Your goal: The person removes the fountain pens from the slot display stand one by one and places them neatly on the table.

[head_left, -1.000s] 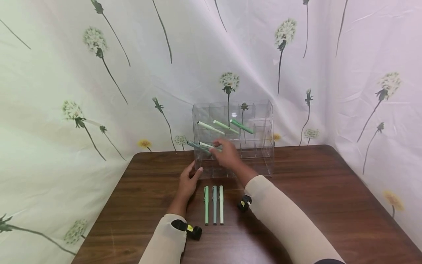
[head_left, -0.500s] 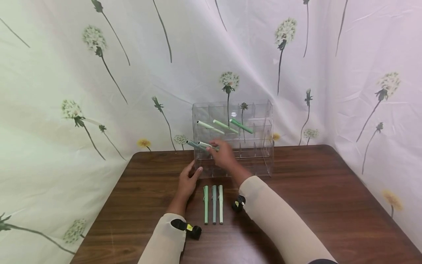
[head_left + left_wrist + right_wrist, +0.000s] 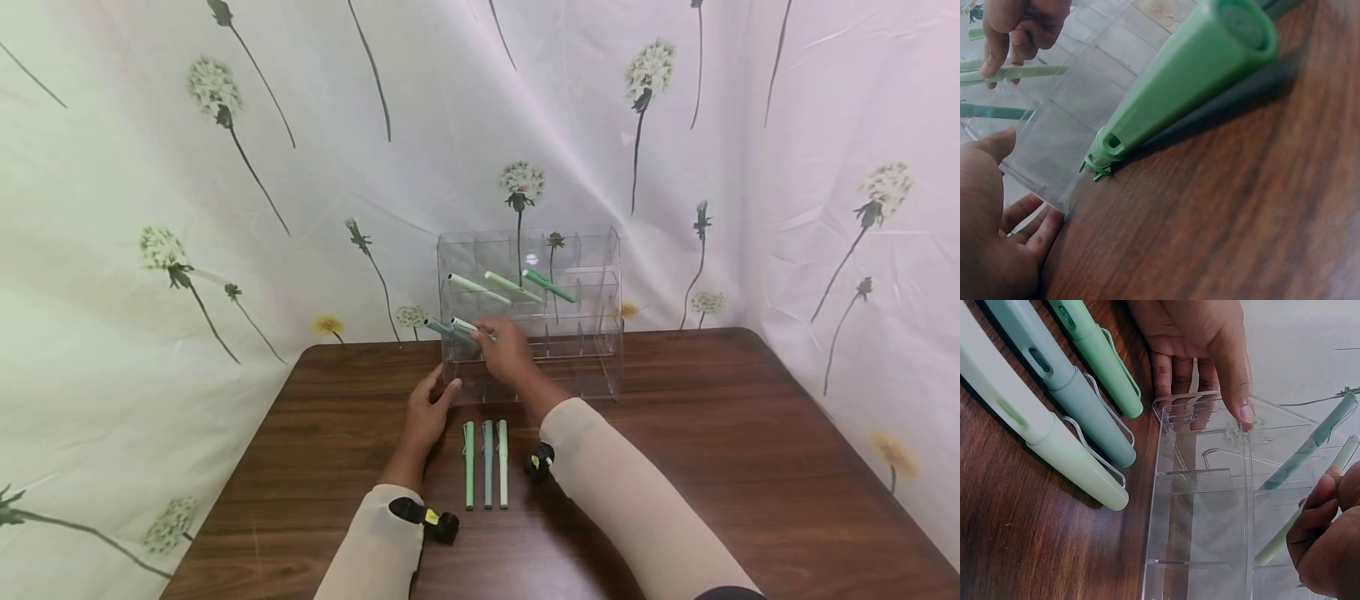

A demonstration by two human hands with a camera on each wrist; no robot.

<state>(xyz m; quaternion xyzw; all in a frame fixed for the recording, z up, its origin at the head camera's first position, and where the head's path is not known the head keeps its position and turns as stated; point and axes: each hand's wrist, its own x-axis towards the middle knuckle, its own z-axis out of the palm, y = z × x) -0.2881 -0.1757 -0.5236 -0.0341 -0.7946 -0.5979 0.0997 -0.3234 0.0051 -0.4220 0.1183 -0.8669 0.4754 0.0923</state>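
pale green pen (image 3: 471,327) is pinched by right hand (image 3: 507,349) fingertips, second slot of middle tier; long axis slants up-left from the fingers. left hand (image 3: 425,411), fingers straight, braces organizer (image 3: 592,367).

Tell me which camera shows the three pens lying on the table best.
The head view: all three pens lie whole, side by side. The right wrist view crops them to their clip ends; the left wrist view shows only one green pen close up.

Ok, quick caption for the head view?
Right hand slots a pale green pen into the clear organizer while the left hand steadies its corner.
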